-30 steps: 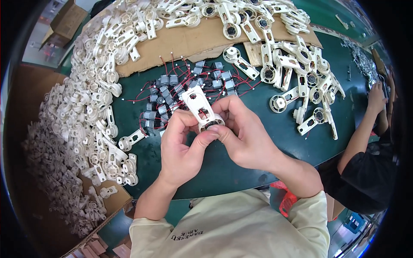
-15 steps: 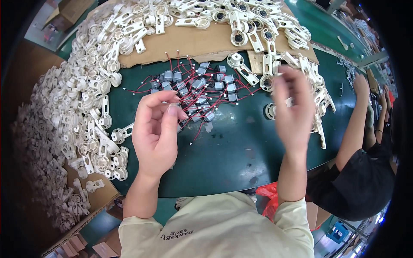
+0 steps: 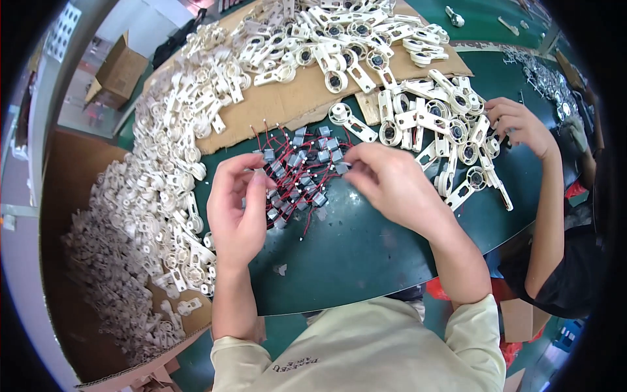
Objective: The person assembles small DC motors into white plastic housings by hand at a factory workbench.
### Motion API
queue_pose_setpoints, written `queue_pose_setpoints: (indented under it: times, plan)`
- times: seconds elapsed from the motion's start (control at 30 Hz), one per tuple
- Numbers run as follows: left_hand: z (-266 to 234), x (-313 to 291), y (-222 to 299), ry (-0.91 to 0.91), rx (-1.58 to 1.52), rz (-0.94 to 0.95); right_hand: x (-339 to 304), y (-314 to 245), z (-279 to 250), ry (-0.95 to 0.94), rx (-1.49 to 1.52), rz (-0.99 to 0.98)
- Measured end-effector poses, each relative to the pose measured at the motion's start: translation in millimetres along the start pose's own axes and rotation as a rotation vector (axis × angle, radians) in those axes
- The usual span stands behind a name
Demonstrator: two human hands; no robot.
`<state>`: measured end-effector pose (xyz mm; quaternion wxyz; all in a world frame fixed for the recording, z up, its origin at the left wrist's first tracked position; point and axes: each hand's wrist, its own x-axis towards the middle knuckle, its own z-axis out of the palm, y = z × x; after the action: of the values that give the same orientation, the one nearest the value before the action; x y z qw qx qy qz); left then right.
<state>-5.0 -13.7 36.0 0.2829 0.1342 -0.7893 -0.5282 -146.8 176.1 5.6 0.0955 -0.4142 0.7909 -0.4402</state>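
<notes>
A tangled heap of small grey motors (image 3: 302, 183) with red wires and white plugs lies on the green table before me. At its left edge is my left hand (image 3: 236, 212), fingers loosely curled and the thumb apart from the forefinger; I make out nothing held there. From the right, my right hand (image 3: 397, 186) reaches to the heap, its thumb and forefinger closed about a grey motor (image 3: 342, 168) at the edge. Its other fingers are partly hidden behind the hand. Just beyond lies a cream plastic arm with a round end (image 3: 353, 123).
Cream plastic parts (image 3: 160, 186) spill along the left from a large cardboard box (image 3: 62, 274). More parts cover the cardboard sheet (image 3: 281, 108). At right, a co-worker's hand (image 3: 522, 127) touches a pile of cream arms (image 3: 450, 130); metal screws (image 3: 545, 78) lie beyond.
My right hand has moved left from the cream arms to the motor heap. My left hand keeps its curled pose. A co-worker's hand has come to the right-hand pile. The view has shifted.
</notes>
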Motion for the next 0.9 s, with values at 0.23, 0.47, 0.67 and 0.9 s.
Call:
queue_pose_setpoints:
  times: [0.23,0.47,0.67,0.9]
  plan:
    - [39,68,7,-0.31,0.542,0.16,-1,15,10,0.052,-0.07,-0.068]
    - [80,112,-39,-0.726,0.921,0.477,3,-12,-1,-0.184,0.369,0.075]
    - [90,121,-25,-0.783,0.983,0.277,1,-13,-3,-0.222,0.53,0.169]
    - [98,146,12,-0.742,0.769,0.203,-1,-4,9,-0.209,0.297,0.001]
